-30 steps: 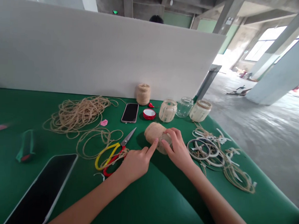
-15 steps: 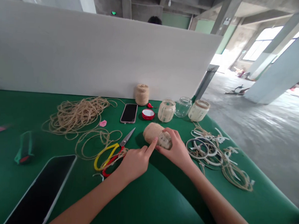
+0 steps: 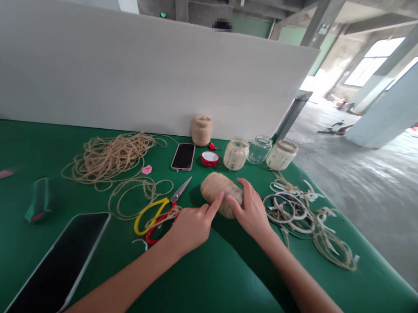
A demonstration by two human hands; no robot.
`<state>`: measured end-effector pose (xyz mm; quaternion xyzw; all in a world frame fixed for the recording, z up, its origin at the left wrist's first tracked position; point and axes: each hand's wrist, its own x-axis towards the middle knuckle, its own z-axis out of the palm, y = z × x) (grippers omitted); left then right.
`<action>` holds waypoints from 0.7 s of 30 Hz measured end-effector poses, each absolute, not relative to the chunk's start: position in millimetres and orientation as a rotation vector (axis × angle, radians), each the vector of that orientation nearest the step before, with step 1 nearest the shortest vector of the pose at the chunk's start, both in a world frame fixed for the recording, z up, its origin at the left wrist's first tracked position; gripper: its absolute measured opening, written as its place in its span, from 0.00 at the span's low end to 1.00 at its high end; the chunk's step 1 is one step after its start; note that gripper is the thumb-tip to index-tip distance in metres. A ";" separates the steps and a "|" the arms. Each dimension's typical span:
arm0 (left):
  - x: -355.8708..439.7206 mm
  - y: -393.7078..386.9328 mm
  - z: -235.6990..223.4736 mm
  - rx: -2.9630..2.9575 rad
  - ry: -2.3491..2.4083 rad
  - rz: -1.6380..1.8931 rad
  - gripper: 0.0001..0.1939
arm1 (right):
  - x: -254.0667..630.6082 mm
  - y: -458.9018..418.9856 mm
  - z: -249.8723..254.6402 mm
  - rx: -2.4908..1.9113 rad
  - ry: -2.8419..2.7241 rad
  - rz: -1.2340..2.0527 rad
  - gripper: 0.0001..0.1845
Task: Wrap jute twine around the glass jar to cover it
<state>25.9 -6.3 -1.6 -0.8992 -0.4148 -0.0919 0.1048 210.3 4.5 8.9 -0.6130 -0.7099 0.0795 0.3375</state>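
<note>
Single head-worn view from the near side, forward and down across the green table [image 3: 209,287].

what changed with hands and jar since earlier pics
The right hand shifted on the round jar partly wound with tan twine, which seems to have rolled in place. The left hand stays touching it; the yellow-and-red-handled metal scissors lie unmoved.

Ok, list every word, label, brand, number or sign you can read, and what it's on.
No text is readable.
Green sign, at the back: too small.
White plate, upper right: too small.
Red ring: faint marks, too small.
Jar: none seen.
</note>
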 end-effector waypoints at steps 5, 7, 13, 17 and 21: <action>26.4 -4.5 -2.6 -2.632 -1.265 -0.259 0.35 | 214.1 2.2 9.7 -1.397 -2.095 -0.027 0.43; 26.5 -3.7 -2.7 -2.621 -1.266 -0.255 0.35 | 213.8 1.2 11.4 -1.408 -2.124 -0.016 0.41; 25.6 -3.7 -2.0 -2.613 -1.255 -0.250 0.36 | 211.5 4.2 10.5 -1.446 -1.910 0.175 0.36; 24.7 -2.4 -1.6 -2.624 -1.258 -0.193 0.36 | 215.8 11.6 4.7 -1.541 -1.655 0.429 0.37; 25.3 -0.7 -2.6 -2.616 -1.272 -0.155 0.37 | 218.6 15.0 2.3 -1.556 -1.596 0.536 0.34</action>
